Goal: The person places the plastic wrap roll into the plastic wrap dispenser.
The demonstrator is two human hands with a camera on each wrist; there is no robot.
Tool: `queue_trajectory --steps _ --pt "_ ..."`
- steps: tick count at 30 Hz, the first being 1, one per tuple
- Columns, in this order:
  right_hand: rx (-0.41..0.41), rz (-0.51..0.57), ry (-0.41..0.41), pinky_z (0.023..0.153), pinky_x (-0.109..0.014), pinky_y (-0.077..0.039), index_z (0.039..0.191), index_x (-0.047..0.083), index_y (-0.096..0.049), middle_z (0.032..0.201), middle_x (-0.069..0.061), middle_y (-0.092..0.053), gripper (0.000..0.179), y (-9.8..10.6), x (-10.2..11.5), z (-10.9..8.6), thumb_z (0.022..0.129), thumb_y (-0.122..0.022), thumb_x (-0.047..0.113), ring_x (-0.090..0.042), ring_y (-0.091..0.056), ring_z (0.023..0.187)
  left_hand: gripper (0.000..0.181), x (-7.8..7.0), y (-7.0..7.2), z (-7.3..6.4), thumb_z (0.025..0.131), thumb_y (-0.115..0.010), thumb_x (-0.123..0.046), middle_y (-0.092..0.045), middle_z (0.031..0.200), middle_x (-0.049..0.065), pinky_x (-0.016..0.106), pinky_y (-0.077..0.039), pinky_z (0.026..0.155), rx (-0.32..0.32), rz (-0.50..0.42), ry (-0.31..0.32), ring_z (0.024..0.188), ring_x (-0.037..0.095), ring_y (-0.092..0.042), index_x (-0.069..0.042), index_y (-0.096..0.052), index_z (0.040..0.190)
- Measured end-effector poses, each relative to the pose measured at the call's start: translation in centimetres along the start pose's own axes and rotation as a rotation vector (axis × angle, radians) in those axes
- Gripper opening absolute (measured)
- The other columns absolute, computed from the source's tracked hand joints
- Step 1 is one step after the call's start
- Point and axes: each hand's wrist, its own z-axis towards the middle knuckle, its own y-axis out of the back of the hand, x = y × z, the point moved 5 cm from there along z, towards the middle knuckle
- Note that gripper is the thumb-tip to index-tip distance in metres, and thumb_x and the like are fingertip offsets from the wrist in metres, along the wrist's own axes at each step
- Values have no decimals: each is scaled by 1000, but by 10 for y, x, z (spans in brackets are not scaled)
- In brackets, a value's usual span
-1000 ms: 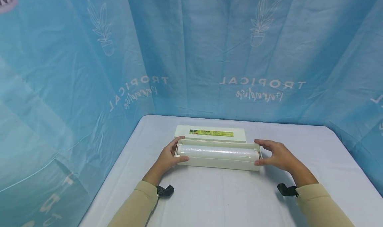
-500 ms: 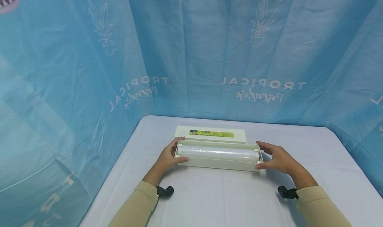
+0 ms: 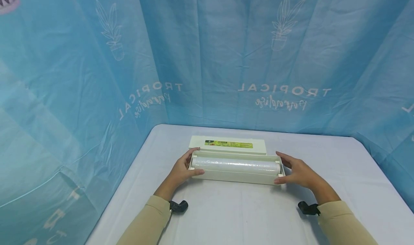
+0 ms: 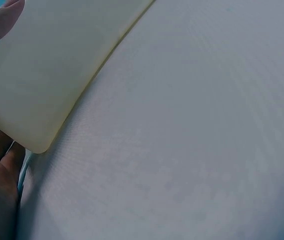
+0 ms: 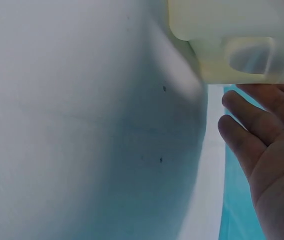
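Observation:
A cream cling film box point(image 3: 236, 176) lies lengthwise before me with its top off. Inside it rests a shiny white roll of cling film point(image 3: 236, 163). At the left end my left hand point(image 3: 181, 169) grips the box, thumb on the front wall and fingers around the back corner. My right hand point(image 3: 299, 171) holds the other end between thumb and fingers. In the right wrist view the box's end wall point(image 5: 251, 57) has a rounded cut-out, and several fingers point(image 5: 244, 142) spread beside it. The left wrist view shows the smooth front wall point(image 4: 47, 65) under my thumb.
Right behind the box lies its cream lid point(image 3: 195, 141), with a yellow-green label on top. Both sit on a white-covered table point(image 3: 233, 216). Blue printed curtains point(image 3: 220, 58) hang along the back and sides. A black wrist camera point(image 3: 179, 206) is strapped to each wrist.
The box's right end has shifted slightly toward me. My right thumb and fingers have adjusted a little on that end. The left hand, roll and lid look unmoved.

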Motion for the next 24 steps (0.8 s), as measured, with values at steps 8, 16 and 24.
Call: queue_trajectory --steps 8,16,24 --pt "1 -20 -9 111 -70 -35 163 -2 -31 158 -32 -40 121 -4 0 1 74 -98 44 -53 -38 144 94 1 0 0 79 -96 -14 -55 149 4 41 -53 104 8 -7 0 130 27 -59 -24 -47 158" --pt "-3 -28 -10 111 -69 -35 162 -1 -33 157 -31 -42 120 -3 -1 0 73 -98 44 -52 -39 143 95 3 2 2 79 -97 -17 -54 152 5 41 -54 102 18 13 2 129 27 -58 -24 -46 159" --pt "3 -1 -10 112 -68 -35 163 -1 -33 158 -29 -41 120 -3 -4 2 72 -99 44 -51 -38 145 97 0 3 2 80 -96 -16 -47 158 7 45 -46 111 35 25 -21 140 27 -50 -20 -43 162"
